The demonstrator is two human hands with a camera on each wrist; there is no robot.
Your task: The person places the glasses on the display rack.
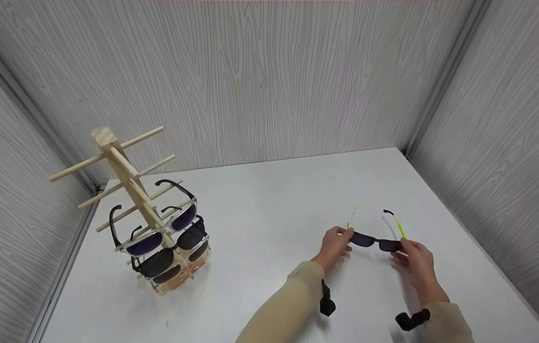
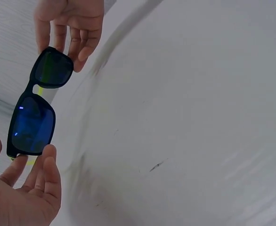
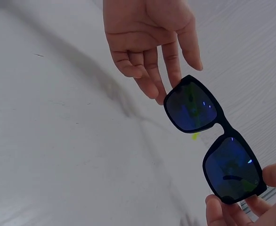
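A pair of black-framed sunglasses with dark lenses and yellow-green temples is held above the right part of the table. My left hand pinches one outer end of the frame, and my right hand pinches the other. Both temples are unfolded and point away from me. In the left wrist view, the lenses of the sunglasses look blue, with the left hand at the lower end. From the right wrist, the sunglasses slant between both hands, the right hand lowest.
A wooden display rack with crosswise pegs stands on the left of the white table. Several pairs of glasses hang on its lower pegs; its upper pegs are bare. Pale wood-grain panels enclose the table at back and sides.
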